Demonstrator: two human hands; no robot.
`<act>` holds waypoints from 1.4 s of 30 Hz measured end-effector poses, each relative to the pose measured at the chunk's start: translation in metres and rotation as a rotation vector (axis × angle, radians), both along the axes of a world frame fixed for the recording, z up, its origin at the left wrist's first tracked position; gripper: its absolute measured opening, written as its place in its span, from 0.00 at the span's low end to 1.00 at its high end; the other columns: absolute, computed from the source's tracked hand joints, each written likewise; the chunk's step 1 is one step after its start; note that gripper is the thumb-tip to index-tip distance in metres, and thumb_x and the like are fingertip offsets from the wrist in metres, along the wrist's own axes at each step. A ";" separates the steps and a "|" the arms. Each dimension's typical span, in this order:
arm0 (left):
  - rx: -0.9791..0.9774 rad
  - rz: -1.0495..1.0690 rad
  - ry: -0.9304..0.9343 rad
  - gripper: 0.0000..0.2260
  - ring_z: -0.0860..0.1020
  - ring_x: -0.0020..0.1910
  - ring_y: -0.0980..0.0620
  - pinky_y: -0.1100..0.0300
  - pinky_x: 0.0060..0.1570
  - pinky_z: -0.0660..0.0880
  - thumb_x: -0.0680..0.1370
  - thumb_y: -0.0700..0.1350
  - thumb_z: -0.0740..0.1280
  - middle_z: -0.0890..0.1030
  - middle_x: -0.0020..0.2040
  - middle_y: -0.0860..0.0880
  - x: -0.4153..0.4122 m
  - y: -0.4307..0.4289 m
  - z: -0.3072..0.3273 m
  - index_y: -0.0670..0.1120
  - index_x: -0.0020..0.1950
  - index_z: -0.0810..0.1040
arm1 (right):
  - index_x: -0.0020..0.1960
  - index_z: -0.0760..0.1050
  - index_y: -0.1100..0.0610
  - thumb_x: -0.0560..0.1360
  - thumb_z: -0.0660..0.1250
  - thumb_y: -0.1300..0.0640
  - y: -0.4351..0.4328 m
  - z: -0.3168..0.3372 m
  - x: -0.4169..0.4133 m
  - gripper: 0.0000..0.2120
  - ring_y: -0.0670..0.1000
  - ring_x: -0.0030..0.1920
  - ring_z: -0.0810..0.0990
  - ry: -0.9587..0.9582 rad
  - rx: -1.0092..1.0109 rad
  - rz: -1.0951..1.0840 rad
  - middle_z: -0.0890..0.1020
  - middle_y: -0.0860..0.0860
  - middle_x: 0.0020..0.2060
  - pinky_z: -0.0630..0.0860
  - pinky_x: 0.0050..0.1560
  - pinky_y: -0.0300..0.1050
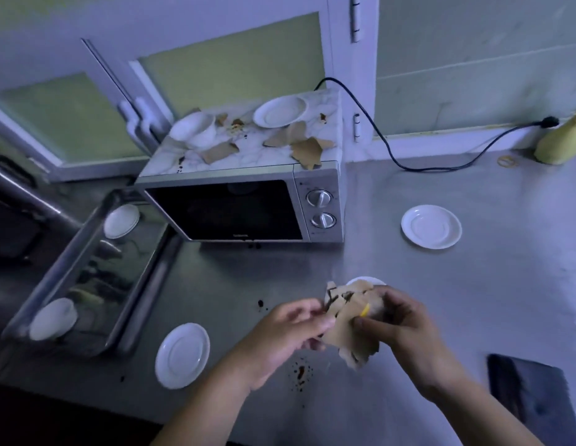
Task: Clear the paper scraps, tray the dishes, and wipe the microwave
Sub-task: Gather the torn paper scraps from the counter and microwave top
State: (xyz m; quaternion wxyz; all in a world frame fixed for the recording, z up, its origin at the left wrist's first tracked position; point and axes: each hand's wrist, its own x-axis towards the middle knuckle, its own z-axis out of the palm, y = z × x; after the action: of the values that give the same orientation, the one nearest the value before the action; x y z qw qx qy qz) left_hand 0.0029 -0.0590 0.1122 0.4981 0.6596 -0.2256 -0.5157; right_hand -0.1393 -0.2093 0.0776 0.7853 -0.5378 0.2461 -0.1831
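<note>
Both hands hold a bunch of brown paper scraps above the steel counter: my left hand grips its left side, my right hand its right side. A white dish is partly hidden behind the bunch. More brown scraps, a white bowl and a white plate lie on top of the microwave. White saucers sit at the right and front left. The metal tray at left holds two white dishes.
Dark stains spot the counter in front of me. The microwave's black cord runs across the counter to a wall plug. A yellow-green cloth lies at the far right, a dark flat object at the near right.
</note>
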 end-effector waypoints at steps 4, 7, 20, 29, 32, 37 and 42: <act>0.007 0.249 -0.129 0.16 0.84 0.50 0.49 0.54 0.54 0.80 0.65 0.45 0.78 0.86 0.50 0.45 -0.009 0.004 -0.007 0.45 0.51 0.84 | 0.51 0.82 0.56 0.70 0.71 0.74 0.011 -0.001 0.020 0.16 0.55 0.38 0.81 -0.016 0.061 0.095 0.85 0.59 0.42 0.75 0.34 0.46; -0.004 0.343 -0.124 0.13 0.84 0.47 0.50 0.60 0.47 0.79 0.66 0.41 0.76 0.87 0.49 0.44 -0.007 0.007 -0.006 0.44 0.50 0.85 | 0.54 0.81 0.61 0.69 0.72 0.74 0.016 0.000 0.030 0.16 0.59 0.44 0.83 -0.019 0.142 0.129 0.85 0.63 0.47 0.76 0.37 0.50; -0.187 0.630 0.197 0.05 0.82 0.42 0.49 0.56 0.44 0.76 0.73 0.37 0.72 0.85 0.44 0.43 0.046 0.035 -0.014 0.45 0.45 0.85 | 0.69 0.73 0.52 0.72 0.73 0.54 -0.060 0.075 0.160 0.26 0.56 0.68 0.70 0.401 -1.244 -0.083 0.73 0.53 0.68 0.66 0.67 0.50; -0.330 0.526 0.307 0.16 0.83 0.51 0.44 0.51 0.52 0.80 0.68 0.42 0.72 0.84 0.54 0.38 0.128 0.095 -0.013 0.45 0.55 0.85 | 0.66 0.74 0.47 0.73 0.67 0.57 -0.093 0.072 0.258 0.21 0.55 0.72 0.62 0.930 -1.546 -0.045 0.73 0.51 0.69 0.56 0.66 0.53; -0.340 0.506 0.294 0.15 0.84 0.50 0.47 0.58 0.47 0.79 0.69 0.45 0.73 0.85 0.53 0.40 0.150 0.111 -0.020 0.48 0.55 0.85 | 0.54 0.82 0.46 0.73 0.67 0.62 -0.082 0.065 0.254 0.15 0.54 0.66 0.69 0.783 -1.537 -0.191 0.83 0.48 0.55 0.55 0.56 0.46; -0.308 0.483 0.291 0.13 0.85 0.48 0.48 0.58 0.44 0.79 0.68 0.45 0.72 0.86 0.51 0.42 0.166 0.119 -0.028 0.49 0.52 0.86 | 0.41 0.82 0.48 0.74 0.67 0.61 -0.032 0.074 0.230 0.10 0.52 0.48 0.78 0.611 -1.369 -0.296 0.76 0.40 0.27 0.63 0.50 0.45; -0.256 0.458 0.205 0.11 0.84 0.49 0.43 0.50 0.49 0.79 0.68 0.44 0.73 0.86 0.48 0.42 0.172 0.119 -0.030 0.46 0.50 0.85 | 0.42 0.84 0.58 0.71 0.75 0.64 0.050 0.095 0.194 0.03 0.50 0.40 0.80 0.347 -0.661 -0.131 0.85 0.58 0.40 0.75 0.48 0.47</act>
State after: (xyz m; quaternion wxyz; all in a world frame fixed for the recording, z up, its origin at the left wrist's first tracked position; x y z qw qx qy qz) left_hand 0.1753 0.0597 0.0827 0.7013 0.5694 -0.0824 -0.4210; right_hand 0.0549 -0.1595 0.1728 0.5028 -0.7682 0.3370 -0.2087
